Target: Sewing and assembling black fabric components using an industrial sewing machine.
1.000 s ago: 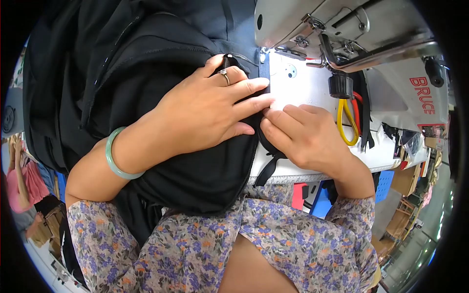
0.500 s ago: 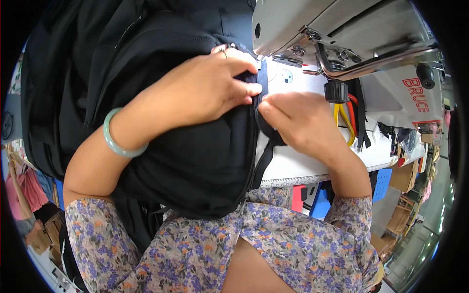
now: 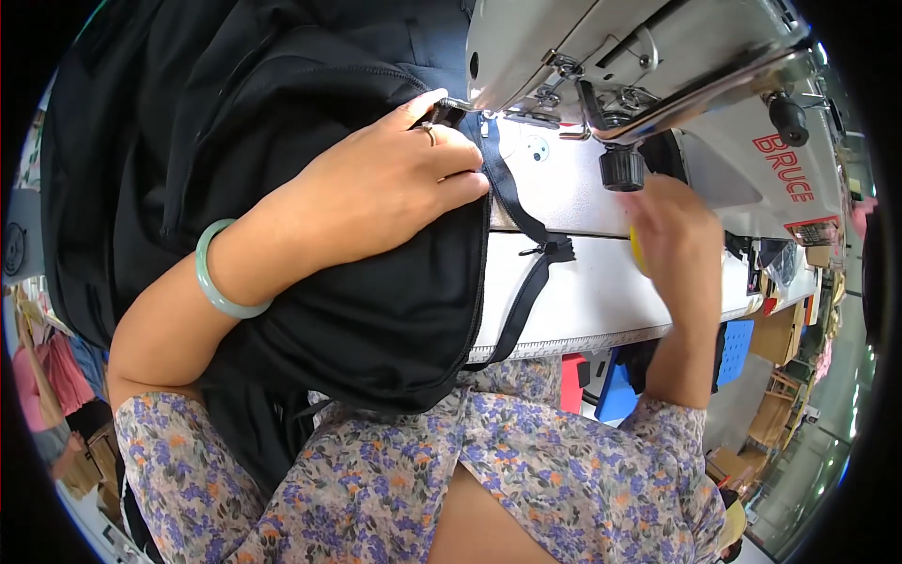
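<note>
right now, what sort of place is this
Probably a sewing workshop or garment factory floor: an industrial-looking sewing machine over a white worktable, a ruler strip along the table's edge, and black fabric with a zipper tape trailing beside it.

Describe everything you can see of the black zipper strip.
The zipper strip is black, apparently woven tape. From beside the left hand it curves down the white table to a short stub with a dark pull; a tail slants from there over the ruler at the front edge. The right hand is apart from it.
</note>
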Demonstrator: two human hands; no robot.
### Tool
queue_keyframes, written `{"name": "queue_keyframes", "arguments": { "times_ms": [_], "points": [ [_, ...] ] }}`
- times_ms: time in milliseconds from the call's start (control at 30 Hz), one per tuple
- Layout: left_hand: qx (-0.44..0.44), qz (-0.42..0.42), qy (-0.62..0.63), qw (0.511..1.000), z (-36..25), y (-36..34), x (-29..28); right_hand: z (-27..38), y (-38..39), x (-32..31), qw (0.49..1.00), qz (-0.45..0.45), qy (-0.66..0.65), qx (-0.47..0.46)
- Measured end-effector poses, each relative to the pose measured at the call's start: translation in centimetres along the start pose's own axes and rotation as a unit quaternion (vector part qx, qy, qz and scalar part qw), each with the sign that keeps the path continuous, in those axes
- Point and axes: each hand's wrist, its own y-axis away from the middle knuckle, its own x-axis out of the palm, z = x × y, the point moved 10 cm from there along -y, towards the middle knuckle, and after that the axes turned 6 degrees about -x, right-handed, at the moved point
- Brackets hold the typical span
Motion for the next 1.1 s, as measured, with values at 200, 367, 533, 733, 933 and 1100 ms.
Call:
{"name": "queue_keyframes", "arguments": {
  "times_ms": [200, 367, 533, 733, 933, 1100],
  "points": [
    [-0.058, -0.008, 0.018, 0.998, 0.3, 1.0, -0.6, -3.2, 5.6, -0.1, 0.990, 0.038, 0.025, 0.133],
    [-0.081, -0.018, 0.003, 0.997, 0.9, 1.3, -0.4, -4.3, 5.7, 0.5, 0.975, 0.087, -0.019, 0.203],
    [-0.091, -0.028, 0.022, 0.995, 1.1, 1.4, 0.0, -1.6, 6.8, 2.9, 0.743, 0.080, -0.532, 0.399],
    [-0.099, -0.020, 0.032, 0.994, 1.1, 1.1, 0.1, 5.8, 6.6, 3.8, 0.631, 0.174, -0.664, 0.361],
    [-0.108, -0.010, 0.047, 0.993, 1.3, 1.0, 0.4, 7.2, 5.6, 5.8, 0.630, 0.249, -0.661, 0.322],
    [-0.108, -0.022, 0.052, 0.993, 1.2, 1.0, 0.3, 7.0, 5.6, 6.0, 0.632, 0.252, -0.652, 0.334]
  ]
}}
